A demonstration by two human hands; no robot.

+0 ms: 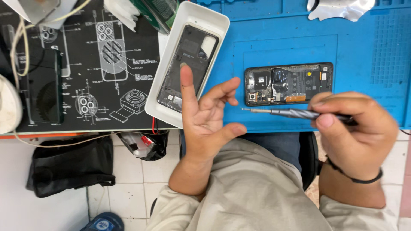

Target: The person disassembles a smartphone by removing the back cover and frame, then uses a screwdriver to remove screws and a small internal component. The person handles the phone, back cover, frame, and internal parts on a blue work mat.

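An opened black phone (289, 83) lies face down on a blue work mat (364, 55), its boards and battery exposed. My right hand (357, 132) grips a thin metal screwdriver (284, 112), whose tip points left just below the phone's lower left corner. My left hand (205, 117) is palm up with fingers spread, holding nothing, at the mat's near edge beside a white tray (197, 17). The tray holds a black phone back cover (188, 64).
A black printed mat (85, 64) covers the left of the bench, with a dark phone (43, 85) and white cables (19, 47) on it. A silver foil piece (340, 9) lies at the far edge. Below the bench are a black bag (68, 164) and tiled floor.
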